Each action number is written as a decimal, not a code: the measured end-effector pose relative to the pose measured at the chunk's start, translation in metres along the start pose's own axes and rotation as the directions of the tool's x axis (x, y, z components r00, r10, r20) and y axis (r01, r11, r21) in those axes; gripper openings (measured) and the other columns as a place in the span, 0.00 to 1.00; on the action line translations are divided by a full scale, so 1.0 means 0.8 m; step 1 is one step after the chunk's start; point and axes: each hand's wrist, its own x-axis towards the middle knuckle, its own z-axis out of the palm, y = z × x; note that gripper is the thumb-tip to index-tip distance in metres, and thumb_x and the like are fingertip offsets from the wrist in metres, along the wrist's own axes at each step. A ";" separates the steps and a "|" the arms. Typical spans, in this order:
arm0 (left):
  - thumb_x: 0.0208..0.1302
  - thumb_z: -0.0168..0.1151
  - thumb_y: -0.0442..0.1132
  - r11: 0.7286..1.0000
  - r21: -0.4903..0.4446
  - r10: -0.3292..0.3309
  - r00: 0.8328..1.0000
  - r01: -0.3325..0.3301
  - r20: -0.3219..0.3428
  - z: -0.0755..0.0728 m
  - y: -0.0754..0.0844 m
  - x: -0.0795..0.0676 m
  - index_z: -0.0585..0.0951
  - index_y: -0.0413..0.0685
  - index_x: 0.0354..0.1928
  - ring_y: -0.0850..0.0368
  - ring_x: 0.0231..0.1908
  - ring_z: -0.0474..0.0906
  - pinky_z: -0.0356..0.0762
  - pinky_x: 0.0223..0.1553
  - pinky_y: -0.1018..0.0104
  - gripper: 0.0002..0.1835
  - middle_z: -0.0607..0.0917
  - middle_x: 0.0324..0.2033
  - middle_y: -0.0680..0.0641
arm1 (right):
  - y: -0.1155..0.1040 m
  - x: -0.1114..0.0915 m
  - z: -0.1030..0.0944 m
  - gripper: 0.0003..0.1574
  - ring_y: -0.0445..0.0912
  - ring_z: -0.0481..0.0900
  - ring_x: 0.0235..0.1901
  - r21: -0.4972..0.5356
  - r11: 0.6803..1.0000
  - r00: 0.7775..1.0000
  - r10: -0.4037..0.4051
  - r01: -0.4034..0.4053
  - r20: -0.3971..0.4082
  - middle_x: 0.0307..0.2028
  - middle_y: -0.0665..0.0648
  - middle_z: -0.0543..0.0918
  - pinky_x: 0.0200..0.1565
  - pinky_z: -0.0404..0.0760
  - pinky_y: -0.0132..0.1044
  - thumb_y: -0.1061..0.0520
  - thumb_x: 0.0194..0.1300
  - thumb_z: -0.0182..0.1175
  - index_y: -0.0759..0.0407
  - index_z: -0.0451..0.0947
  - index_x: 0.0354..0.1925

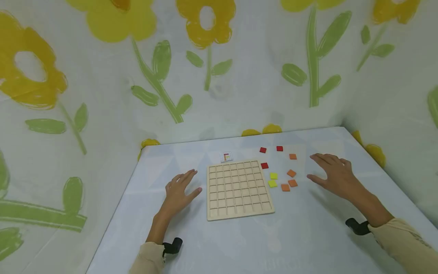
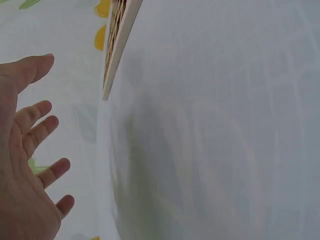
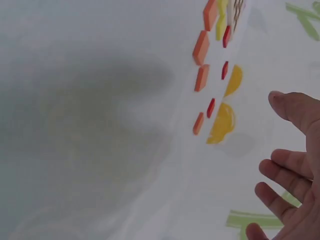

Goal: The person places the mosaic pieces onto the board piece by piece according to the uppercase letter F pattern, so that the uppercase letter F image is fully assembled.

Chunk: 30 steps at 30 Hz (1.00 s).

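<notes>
A square wooden grid board with bare cells lies on the white table. Just left of it hovers my left hand, fingers spread and nothing held; the left wrist view shows the same hand above the board's level. My right hand is over the table at the right, thumb and fingers apart, holding nothing. Between it and the board are several orange tiles, two yellow tiles and three red tiles. In the right wrist view, orange tiles lie beyond the hand.
A small card with a coloured grid pattern lies behind the board. White cloth walls with printed flowers rise behind and beside the table. A black wrist mount sits on each forearm.
</notes>
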 end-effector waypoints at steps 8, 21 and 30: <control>0.66 0.64 0.57 0.995 -0.102 0.001 0.998 0.005 0.058 0.022 0.014 0.014 0.65 0.59 0.76 0.38 0.69 0.58 0.54 0.62 0.31 0.38 0.65 0.73 0.50 | -0.020 0.024 0.012 0.37 0.64 0.67 0.61 0.032 0.999 1.000 -0.029 0.029 0.001 0.60 0.69 0.75 0.52 0.62 0.69 0.50 0.61 0.71 0.65 0.74 0.63; 0.66 0.67 0.51 0.961 -0.275 -0.026 0.999 0.032 0.026 0.046 0.006 0.021 0.66 0.63 0.75 0.60 0.32 0.71 0.71 0.33 0.62 0.36 0.72 0.67 0.52 | -0.046 0.077 0.045 0.31 0.62 0.70 0.60 0.096 0.995 0.998 -0.006 0.001 0.055 0.59 0.68 0.78 0.55 0.63 0.66 0.55 0.60 0.72 0.63 0.78 0.60; 0.68 0.65 0.45 0.968 -0.252 0.002 0.997 0.018 0.081 0.051 -0.003 0.018 0.70 0.61 0.73 0.59 0.39 0.71 0.70 0.45 0.56 0.32 0.75 0.64 0.54 | -0.050 0.097 0.068 0.31 0.62 0.66 0.64 0.127 0.990 0.985 0.035 -0.058 0.170 0.63 0.67 0.75 0.57 0.60 0.65 0.53 0.64 0.68 0.61 0.76 0.63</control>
